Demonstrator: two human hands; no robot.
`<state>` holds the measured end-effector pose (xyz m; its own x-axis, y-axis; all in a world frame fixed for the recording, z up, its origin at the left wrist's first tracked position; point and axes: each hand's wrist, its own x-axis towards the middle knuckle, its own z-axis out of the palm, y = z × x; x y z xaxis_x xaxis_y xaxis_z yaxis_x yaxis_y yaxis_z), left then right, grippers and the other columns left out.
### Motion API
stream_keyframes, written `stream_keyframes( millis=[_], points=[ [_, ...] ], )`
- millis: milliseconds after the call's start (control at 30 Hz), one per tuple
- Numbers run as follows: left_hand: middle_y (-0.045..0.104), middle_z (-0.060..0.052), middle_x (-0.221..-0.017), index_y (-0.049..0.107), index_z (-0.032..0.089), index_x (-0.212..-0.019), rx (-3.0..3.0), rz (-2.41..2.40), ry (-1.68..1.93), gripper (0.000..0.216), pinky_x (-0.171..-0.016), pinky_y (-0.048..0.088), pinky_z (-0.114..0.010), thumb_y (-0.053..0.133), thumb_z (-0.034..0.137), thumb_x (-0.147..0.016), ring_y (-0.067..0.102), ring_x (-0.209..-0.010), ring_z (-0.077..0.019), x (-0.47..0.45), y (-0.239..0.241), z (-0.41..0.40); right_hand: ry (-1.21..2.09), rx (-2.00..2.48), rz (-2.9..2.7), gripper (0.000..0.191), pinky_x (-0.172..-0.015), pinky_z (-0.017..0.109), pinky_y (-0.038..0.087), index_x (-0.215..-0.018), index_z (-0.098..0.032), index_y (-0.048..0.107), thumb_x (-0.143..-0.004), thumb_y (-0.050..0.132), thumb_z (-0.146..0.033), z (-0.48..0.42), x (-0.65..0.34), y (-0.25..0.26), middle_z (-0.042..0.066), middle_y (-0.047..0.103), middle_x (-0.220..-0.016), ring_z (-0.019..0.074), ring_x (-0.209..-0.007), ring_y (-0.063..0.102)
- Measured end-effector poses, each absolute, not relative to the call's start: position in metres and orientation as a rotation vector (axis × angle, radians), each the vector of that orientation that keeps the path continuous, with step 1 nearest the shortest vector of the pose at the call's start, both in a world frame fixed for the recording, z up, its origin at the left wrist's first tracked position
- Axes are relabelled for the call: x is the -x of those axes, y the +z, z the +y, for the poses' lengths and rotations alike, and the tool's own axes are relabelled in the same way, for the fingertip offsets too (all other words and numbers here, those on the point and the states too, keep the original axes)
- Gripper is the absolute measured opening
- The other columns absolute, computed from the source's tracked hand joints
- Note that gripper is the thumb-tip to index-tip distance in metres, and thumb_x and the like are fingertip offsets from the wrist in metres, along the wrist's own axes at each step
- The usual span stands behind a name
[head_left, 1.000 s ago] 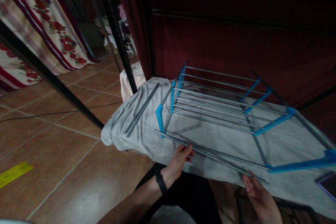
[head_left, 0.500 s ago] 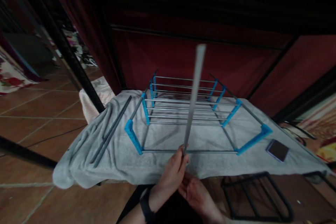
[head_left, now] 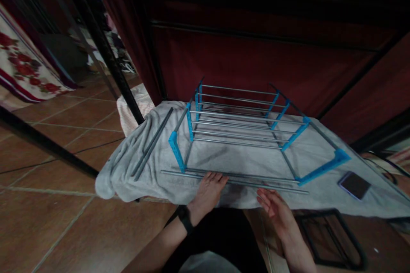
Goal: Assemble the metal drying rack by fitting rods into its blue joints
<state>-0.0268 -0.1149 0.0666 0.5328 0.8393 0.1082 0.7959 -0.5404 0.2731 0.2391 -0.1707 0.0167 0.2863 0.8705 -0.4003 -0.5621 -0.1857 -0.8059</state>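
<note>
A loose grey metal rod (head_left: 256, 185) lies across the front of the grey blanket, close to the front bar of a rack. My left hand (head_left: 209, 190), back upward, is closed over this rod with its fingers curled down; the fingertips are partly hidden. Just short of the rod's right part, my right hand (head_left: 277, 209) is open, palm turned inward and fingers stretched out, holding nothing. Beyond both hands stands the rack (head_left: 238, 132), made of metal bars with blue plastic joints. Two more rods (head_left: 152, 145) lie side by side left of it.
The grey blanket (head_left: 243, 160) covers a low surface in front of a dark red panel (head_left: 240, 59). A dark flat device (head_left: 354, 185) lies at its right. Black metal posts (head_left: 105, 42) stand at left, and a black metal frame (head_left: 333, 239) is below right.
The rod, held upright before, has come down flat along the rack's front. My left hand lowered with it. My right hand has moved away to the right and opened. The view has shifted.
</note>
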Motion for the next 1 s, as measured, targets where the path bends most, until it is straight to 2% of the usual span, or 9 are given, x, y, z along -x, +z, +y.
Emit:
stream_keyframes(
  millis=[200,433,767,1000],
  points=[
    [0.07,-0.008,-0.118,0.057,0.023,-0.137,-2.628,1.362,0.272,0.054,-0.103,0.045,-0.041,0.045,0.002,-0.089,0.063,-0.111,-0.0239,0.033,0.047,-0.115,1.27,1.152,-0.273,0.028,-0.098,0.037,0.059,-0.083,-0.023,0.069,-0.064,0.088,-0.032,-0.165,-0.266,-0.007,0.001,0.076,-0.097,0.0194,-0.096,0.073],
    [0.069,-0.009,-0.117,0.055,0.023,-0.137,-2.692,1.338,0.186,0.049,-0.101,0.046,-0.04,0.042,0.005,-0.093,0.064,-0.108,-0.0228,0.03,0.035,-0.11,1.215,1.214,-0.293,0.035,-0.107,0.037,0.054,-0.091,-0.024,0.07,-0.064,0.089,-0.035,-0.152,-0.279,-0.016,0.0,0.073,-0.1,0.0159,-0.092,0.072],
    [0.067,-0.01,-0.117,0.06,0.02,-0.129,-2.632,1.391,0.12,0.05,-0.101,0.047,-0.042,0.043,-0.001,-0.087,0.063,-0.109,-0.0247,0.045,0.022,-0.096,1.158,1.281,-0.239,0.025,-0.098,0.032,0.059,-0.088,-0.022,0.069,-0.069,0.083,-0.03,-0.133,-0.316,-0.038,0.003,0.071,-0.093,0.0145,-0.083,0.071],
    [0.065,-0.009,-0.118,0.057,0.021,-0.131,-2.633,1.396,0.031,0.049,-0.104,0.044,-0.04,0.042,0.001,-0.089,0.061,-0.111,-0.0237,0.053,0.021,-0.09,1.091,1.307,-0.189,0.02,-0.104,0.033,0.056,-0.087,-0.022,0.07,-0.067,0.073,-0.018,-0.129,-0.34,-0.048,0.003,0.072,-0.1,0.0153,-0.094,0.072]
  ],
)
